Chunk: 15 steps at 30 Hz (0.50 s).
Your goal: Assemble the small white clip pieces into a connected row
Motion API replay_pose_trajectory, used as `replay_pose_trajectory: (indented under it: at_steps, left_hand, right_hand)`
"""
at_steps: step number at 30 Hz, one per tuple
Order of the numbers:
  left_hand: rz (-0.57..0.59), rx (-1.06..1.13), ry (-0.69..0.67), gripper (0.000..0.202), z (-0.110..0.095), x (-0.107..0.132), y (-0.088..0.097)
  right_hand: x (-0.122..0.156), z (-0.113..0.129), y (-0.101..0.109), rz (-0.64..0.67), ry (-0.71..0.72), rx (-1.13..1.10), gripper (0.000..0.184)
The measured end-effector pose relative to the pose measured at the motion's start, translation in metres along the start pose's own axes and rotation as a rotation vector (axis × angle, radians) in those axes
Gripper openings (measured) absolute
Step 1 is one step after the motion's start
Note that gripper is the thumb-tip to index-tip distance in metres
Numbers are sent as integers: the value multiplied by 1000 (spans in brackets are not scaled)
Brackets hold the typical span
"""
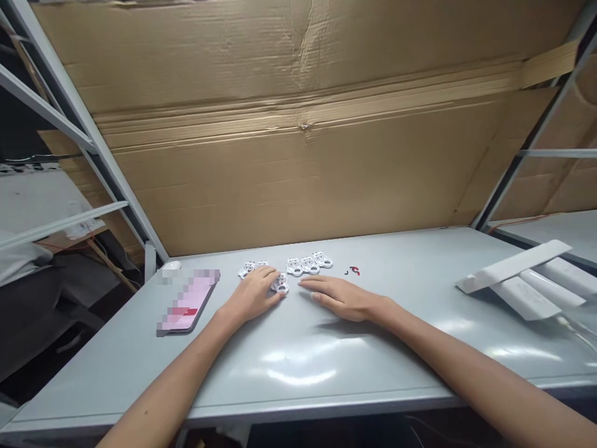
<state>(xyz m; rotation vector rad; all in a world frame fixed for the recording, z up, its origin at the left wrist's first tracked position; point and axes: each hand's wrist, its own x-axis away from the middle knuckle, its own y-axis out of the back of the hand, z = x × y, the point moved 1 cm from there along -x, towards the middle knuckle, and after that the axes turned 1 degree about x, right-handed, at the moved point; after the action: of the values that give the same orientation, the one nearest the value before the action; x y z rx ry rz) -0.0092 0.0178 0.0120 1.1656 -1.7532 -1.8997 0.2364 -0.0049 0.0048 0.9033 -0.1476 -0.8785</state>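
Observation:
My left hand point(255, 294) is on the table's left middle, its thumb and fingers around a small white plastic part point(281, 284) with a round hole. More white parts point(247, 269) lie just beyond it, partly hidden by the fingers. To the right of them, three similar white parts point(308, 265) lie in a slanting row. My right hand point(342, 297) hovers or rests palm down nearby, fingers stretched out, holding nothing. Beyond it are a few tiny red and black pieces point(355, 271).
A pink-screened phone point(193, 302) lies on the grey table point(392, 367) at left, near a white rounded object point(172, 266). White box-like pieces with a cable point(527, 283) occupy the right. Cardboard point(298, 180) walls off the back between metal posts point(100, 146).

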Motion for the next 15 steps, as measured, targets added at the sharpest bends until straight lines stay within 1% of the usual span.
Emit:
replay_pose_trajectory:
  at_steps: [3,5,7,10,12,15]
  left_hand:
    - [-48,-45,33,26,4,0,-4]
    - [-55,-64,52,22,3,-1,-3]
    - [-17,-54,37,15,-1,-2,1]
    - [102,-26,-28,14,-9,-1,10]
    - [152,-1,-37,18,-12,0,15]
    - [189,31,-13,29,-12,2,19]
  right_hand:
    - [-1,2,0,15,-11,41,49]
    - [-1,2,0,26,-8,77,51]
    - [-1,2,-1,28,3,95,52]
    - [-1,1,-1,13,23,81,50]
    - [0,-1,-1,-1,28,59,49]
    - [0,-3,-2,-11,21,48,48]
